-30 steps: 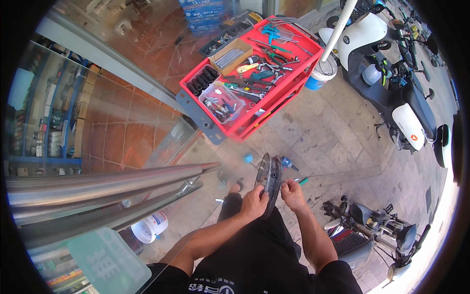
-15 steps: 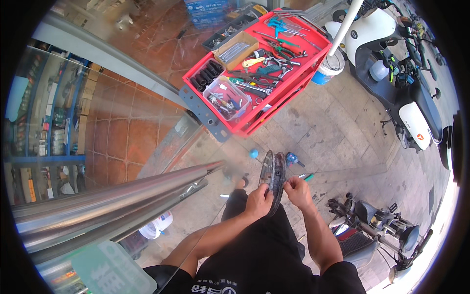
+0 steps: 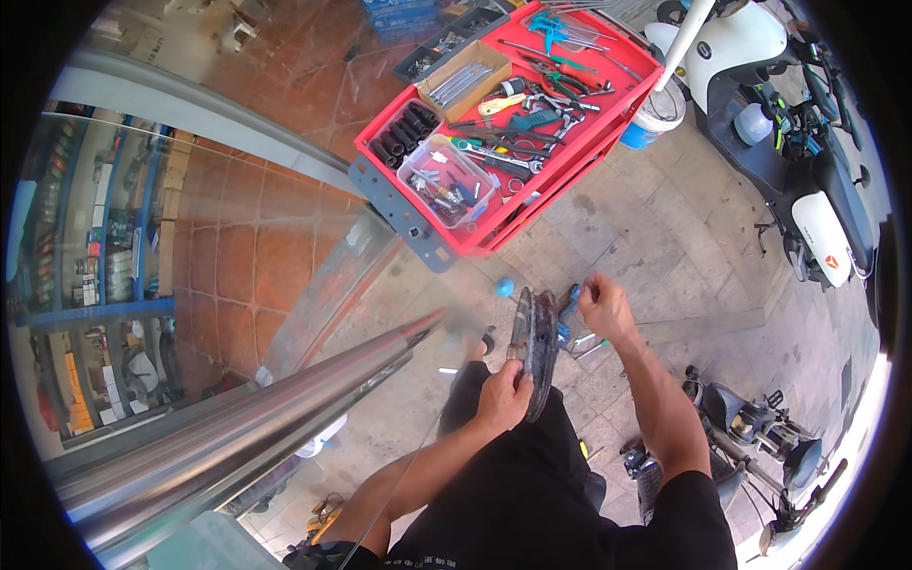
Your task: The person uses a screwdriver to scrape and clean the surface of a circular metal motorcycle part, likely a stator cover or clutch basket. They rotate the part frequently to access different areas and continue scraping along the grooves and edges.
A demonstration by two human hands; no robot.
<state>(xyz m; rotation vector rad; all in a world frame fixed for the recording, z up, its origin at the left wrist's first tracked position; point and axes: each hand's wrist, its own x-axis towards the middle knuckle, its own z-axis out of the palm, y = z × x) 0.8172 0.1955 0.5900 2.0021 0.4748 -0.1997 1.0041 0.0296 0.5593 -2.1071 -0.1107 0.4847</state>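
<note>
I hold the dark round wheel rim (image 3: 542, 350) in my left hand (image 3: 504, 393); my right hand (image 3: 605, 308) is apart, right of it. Far: red metal tool cart (image 3: 594, 125), clear plastic box (image 3: 477, 213) at its near left, white-and-blue round bucket (image 3: 657, 123) rightward.

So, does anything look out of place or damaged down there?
A little: the dark wheel-like part in the left hand looks grimy, a blue tool lies on the pavement rather than in the red cart, whose tools are jumbled together.

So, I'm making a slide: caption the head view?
Left hand holds a grimy wheel rim; right hand hovers apart.
</note>
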